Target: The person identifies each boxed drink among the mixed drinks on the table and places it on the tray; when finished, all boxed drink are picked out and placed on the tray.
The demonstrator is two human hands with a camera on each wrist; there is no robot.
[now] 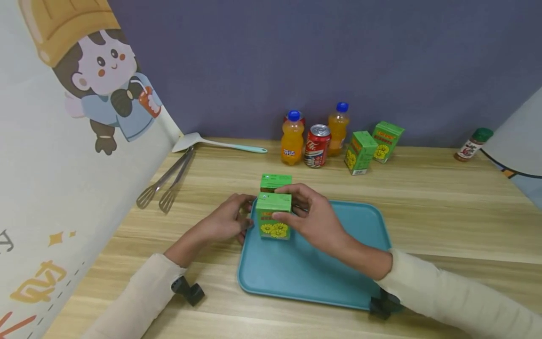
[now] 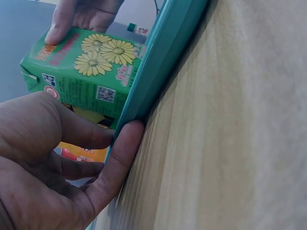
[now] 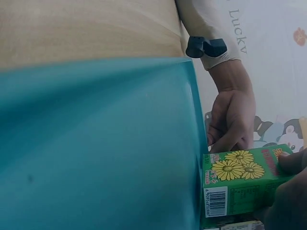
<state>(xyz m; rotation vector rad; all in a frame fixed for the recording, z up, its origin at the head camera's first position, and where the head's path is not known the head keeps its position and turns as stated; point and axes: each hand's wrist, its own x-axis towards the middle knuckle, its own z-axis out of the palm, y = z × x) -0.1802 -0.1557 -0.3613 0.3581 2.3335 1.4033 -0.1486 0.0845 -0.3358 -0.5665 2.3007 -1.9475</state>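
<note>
My right hand grips a green drink carton with yellow flowers on its front, thumb on the near face and fingers at the back. The carton stands upright at the left end of a teal tray. At that tray's left edge, my left hand pinches the rim; the left wrist view shows the thumb and fingertips on either side of it. Directly behind the held carton is a second green carton, partly hidden by it. The right wrist view shows the held carton's barcode side.
At the back stand orange drink bottles, a red can and two more green cartons. A white spatula and metal tongs lie to the left. A small green-capped jar is far right.
</note>
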